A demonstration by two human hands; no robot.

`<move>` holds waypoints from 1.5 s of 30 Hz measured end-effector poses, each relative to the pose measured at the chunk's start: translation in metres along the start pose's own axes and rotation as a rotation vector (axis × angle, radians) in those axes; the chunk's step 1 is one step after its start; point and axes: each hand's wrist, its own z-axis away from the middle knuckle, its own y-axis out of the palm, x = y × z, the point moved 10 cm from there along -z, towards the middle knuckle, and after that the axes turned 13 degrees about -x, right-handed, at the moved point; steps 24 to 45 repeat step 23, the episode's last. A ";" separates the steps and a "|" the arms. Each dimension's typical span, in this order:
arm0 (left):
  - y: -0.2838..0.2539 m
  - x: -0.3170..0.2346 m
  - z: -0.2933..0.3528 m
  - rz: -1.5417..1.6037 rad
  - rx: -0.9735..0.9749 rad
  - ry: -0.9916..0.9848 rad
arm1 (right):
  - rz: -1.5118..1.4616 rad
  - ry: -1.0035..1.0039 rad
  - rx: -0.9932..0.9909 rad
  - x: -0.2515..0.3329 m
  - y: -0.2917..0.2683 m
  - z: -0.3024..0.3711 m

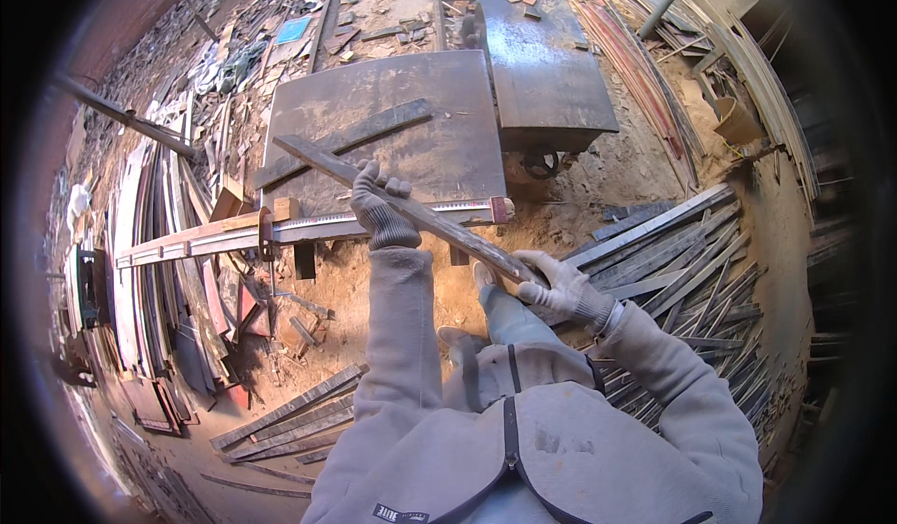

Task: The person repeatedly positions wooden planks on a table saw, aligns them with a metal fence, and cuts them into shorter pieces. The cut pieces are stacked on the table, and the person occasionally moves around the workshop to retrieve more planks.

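A long wooden batten (439, 227) slants across in front of me, its far end over the metal table (392, 80) and its near end toward my right side. My left hand (378, 202), in a grey knit glove, is closed around its middle. The gloved right hand (565, 290) grips the near end. On the tabletop lies a second dark board (378, 132), set at an angle. Along the table's front edge runs a measuring tape strip (374, 218) on a rail, ending in a reddish block (503, 210) at the right.
Another metal-topped table (542, 66) stands beyond to the right, with a wheel below. Stacked battens (673, 253) lie at my right, and more boards (290, 421) at the lower left. Upright planks (149, 244) crowd the left. Wood scraps (355, 10) litter the far ground.
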 end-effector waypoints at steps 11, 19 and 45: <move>-0.062 0.005 -0.098 -0.573 -0.237 0.241 | 0.779 -0.121 -0.122 -0.165 -0.147 -0.129; -0.044 0.100 -0.089 -1.894 0.429 0.802 | 1.079 0.010 0.031 -0.291 -0.168 -0.210; -0.044 0.150 -0.053 -2.516 0.909 0.785 | 1.018 -0.002 0.061 -0.341 -0.155 -0.217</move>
